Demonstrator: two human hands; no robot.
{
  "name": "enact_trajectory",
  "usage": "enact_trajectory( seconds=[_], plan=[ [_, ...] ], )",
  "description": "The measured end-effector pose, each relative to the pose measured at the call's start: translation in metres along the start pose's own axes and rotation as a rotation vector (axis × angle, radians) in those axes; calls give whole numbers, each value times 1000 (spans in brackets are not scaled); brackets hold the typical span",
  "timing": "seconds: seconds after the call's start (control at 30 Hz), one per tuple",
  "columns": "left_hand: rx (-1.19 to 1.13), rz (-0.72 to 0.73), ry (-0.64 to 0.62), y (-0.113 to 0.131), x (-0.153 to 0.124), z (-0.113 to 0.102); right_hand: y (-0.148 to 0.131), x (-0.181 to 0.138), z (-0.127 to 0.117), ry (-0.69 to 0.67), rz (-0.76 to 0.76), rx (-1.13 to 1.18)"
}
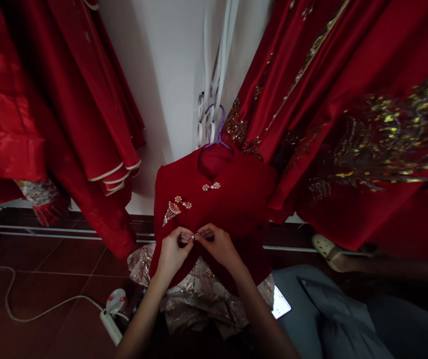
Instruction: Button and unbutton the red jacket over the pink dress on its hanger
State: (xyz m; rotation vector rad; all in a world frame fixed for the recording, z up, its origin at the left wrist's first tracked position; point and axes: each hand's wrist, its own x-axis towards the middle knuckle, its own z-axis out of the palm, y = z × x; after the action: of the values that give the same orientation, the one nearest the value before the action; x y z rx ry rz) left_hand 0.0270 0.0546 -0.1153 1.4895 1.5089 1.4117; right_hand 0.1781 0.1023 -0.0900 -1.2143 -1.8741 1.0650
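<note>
A dark red sleeveless top (236, 194) hangs on a purple hanger (219, 124) in front of me. At its front opening, my left hand (174, 252) and my right hand (219, 244) meet, fingertips nearly touching. Each is closed in a pinch on one side of a small pearl button fastening (193, 237) at the opening's edges. Whether the two halves are joined, I cannot tell. Above the hands, a flower-shaped pearl clasp (211, 187) sits below the neckline. To the left hangs a beaded brooch ornament (172, 212). Below the pearl fastening, the top's front edges spread apart.
Red garments (105, 124) hang at left, and red sequined dresses (348, 114) at right. Shiny crumpled fabric (195, 309) lies under the top. A lit phone (281, 303), a power strip (111, 326) with a cable, and a person's foot in a clog (328, 252) are low down.
</note>
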Motion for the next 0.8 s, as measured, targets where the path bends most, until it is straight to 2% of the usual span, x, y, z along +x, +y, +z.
enact_trajectory(
  seconds=[0.2, 0.6, 0.7, 0.8],
  plan=[
    [-266, -165, -46, -3, 3, -3, 1, 2, 0, 36, -6, 31],
    [-129, -56, 84, -5, -2, -1, 0, 1, 1, 36, -18, 88],
    [-153, -92, 91, 0, -1, -2, -1, 1, -1, 20, -21, 101],
    [-277, -173, 24, 5, 6, -5, -3, 0, -9, -33, -30, 145]
  ],
)
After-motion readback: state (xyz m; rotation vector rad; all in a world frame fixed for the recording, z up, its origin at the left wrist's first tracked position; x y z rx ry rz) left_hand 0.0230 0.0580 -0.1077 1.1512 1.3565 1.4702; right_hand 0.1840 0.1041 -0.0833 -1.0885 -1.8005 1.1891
